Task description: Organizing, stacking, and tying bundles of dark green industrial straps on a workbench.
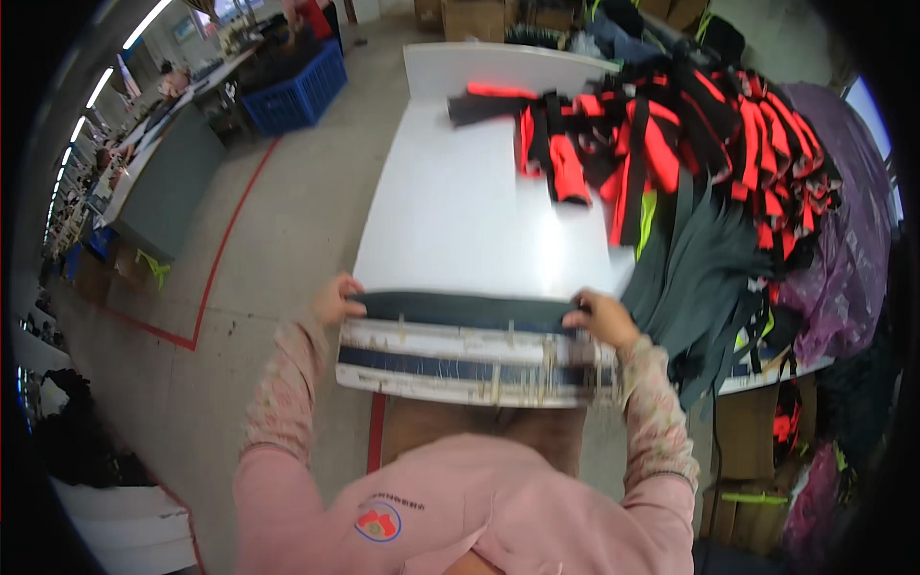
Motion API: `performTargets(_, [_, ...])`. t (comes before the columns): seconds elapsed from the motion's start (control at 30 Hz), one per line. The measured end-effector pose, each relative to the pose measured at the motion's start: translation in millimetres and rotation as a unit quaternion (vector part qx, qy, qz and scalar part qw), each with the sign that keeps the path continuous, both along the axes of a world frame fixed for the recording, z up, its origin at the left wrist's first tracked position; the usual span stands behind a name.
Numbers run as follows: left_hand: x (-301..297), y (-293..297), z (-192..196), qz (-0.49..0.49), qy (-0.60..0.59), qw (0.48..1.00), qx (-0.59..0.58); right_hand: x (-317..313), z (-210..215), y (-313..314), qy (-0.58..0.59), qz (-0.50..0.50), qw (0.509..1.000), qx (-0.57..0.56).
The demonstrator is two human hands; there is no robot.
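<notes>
A long dark grey-green fabric strip (460, 308) lies across the near edge of the white table (422, 206), running between my two hands. At its left end, my left hand (337, 299) pinches the cloth at the table's corner. My right hand (606, 319) grips the opposite end, with thumb and fingertips bent together over it. Just below the strip is the table's front face (460, 366), with white and dark blue bands and worn tape marks. More strips of the same grey-green cloth (695, 259) hang in a loose heap right of my right hand.
Red and black fabric pieces (661, 144) are piled over the table's far right, beside a purple plastic sheet (834, 230). Cardboard boxes (747, 431) stand low at the right. Away to the left are a blue crate (297, 91) and a grey workbench (172, 182).
</notes>
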State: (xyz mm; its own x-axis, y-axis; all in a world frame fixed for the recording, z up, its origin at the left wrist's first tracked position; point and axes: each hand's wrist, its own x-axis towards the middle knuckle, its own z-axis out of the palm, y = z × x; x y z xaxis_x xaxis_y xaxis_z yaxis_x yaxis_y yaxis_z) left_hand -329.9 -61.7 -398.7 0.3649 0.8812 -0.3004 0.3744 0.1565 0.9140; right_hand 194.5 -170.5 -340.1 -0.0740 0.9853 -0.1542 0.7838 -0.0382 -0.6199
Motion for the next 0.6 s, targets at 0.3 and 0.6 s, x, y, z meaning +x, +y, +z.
performTargets(0.3, [28, 38, -8, 0.104, 0.123, 0.98, -0.116, 20, -67, 25, 0.174, -0.094, 0.977, -0.08])
performTargets(0.6, [10, 29, -10, 0.094, 0.114, 0.977, -0.153, 15, -58, 12, 0.232, -0.12, 0.948, -0.18])
